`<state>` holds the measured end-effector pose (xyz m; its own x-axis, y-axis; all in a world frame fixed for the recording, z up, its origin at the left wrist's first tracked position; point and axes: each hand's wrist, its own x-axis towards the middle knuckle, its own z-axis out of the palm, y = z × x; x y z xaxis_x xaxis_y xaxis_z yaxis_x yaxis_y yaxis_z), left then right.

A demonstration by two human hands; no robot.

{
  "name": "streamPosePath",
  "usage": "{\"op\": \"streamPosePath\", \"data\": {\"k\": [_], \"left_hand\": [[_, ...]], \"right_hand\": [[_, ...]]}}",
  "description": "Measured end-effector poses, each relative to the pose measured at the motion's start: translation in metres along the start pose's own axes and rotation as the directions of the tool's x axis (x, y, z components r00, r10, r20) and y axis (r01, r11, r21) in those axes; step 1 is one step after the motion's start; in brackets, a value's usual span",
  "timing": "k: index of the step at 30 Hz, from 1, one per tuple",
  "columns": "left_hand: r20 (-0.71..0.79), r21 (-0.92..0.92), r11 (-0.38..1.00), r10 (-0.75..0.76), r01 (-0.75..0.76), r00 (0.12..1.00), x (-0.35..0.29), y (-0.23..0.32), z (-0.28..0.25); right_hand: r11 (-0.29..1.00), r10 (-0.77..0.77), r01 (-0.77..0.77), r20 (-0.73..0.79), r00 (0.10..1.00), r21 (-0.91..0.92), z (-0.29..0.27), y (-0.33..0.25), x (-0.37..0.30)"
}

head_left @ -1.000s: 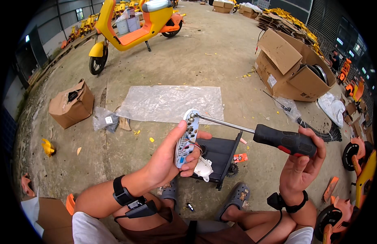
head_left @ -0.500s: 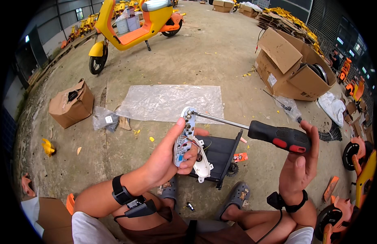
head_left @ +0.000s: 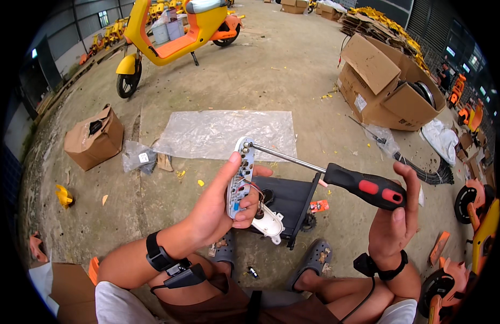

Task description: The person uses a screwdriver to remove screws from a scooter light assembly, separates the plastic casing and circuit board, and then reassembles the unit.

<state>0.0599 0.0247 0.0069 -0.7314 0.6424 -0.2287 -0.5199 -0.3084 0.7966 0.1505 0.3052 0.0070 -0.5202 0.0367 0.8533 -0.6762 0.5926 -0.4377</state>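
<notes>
Two hands busy. Your left hand is gripping the circuit board, thumb on the near edge, fingers wrapped behind; board sits mid-view, long side roughly 12 to 6. Your right hand has a light hold on the butt of the screwdriver, fingers part-curled; shaft runs toward 9, tip at the board's top end.

Clock is from the board. Risks, my read: hold is far back on the handle, so a sideways push could skid the tip off and gouge parts on the board. Board has only your left hand behind it, so hard pressure could tilt it; a slip would send the tip toward your thumb. Wires lead off toward the white housing at 5; if that swings or drops, they could tug. Can't tell if it hangs or rests on the black stand at 4.

Room: bare floor at 8–9, beyond your wrist. Plastic sheet lies flat at 12. Tight side is 4–5: stand edge, then your shoe. Big carton at 2, well apart.
</notes>
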Motion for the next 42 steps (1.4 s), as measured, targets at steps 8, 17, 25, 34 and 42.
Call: {"op": "streamPosePath", "data": {"k": [8, 17, 25, 34, 42], "left_hand": [[-0.012, 0.026, 0.999, -0.019, 0.019, 1.0, 0.001, -0.002, 0.002], [0.0, 0.003, 0.999, -0.032, 0.032, 0.999, 0.003, -0.004, -0.001], [0.004, -0.025, 1.0, -0.006, 0.006, 1.0, 0.0, -0.003, 0.001], [-0.015, -0.003, 1.0, -0.008, 0.008, 1.0, 0.002, -0.004, 0.0], [-0.001, -0.021, 1.0, -0.016, 0.016, 1.0, 0.001, -0.004, 0.0]], "right_hand": [[0.955, 0.032, -0.021, -0.032, 0.999, 0.295, 0.007, -0.003, 0.008], [0.99, -0.142, 0.143, -0.054, 0.988, 0.015, -0.003, 0.013, 0.003], [0.988, 0.028, -0.028, 0.004, 1.0, 0.153, 0.004, 0.002, -0.005], [0.963, -0.001, -0.024, 0.091, 0.996, 0.269, -0.003, 0.003, 0.003], [0.974, -0.031, 0.019, 0.05, 0.998, 0.225, 0.001, 0.0, 0.005]]}}
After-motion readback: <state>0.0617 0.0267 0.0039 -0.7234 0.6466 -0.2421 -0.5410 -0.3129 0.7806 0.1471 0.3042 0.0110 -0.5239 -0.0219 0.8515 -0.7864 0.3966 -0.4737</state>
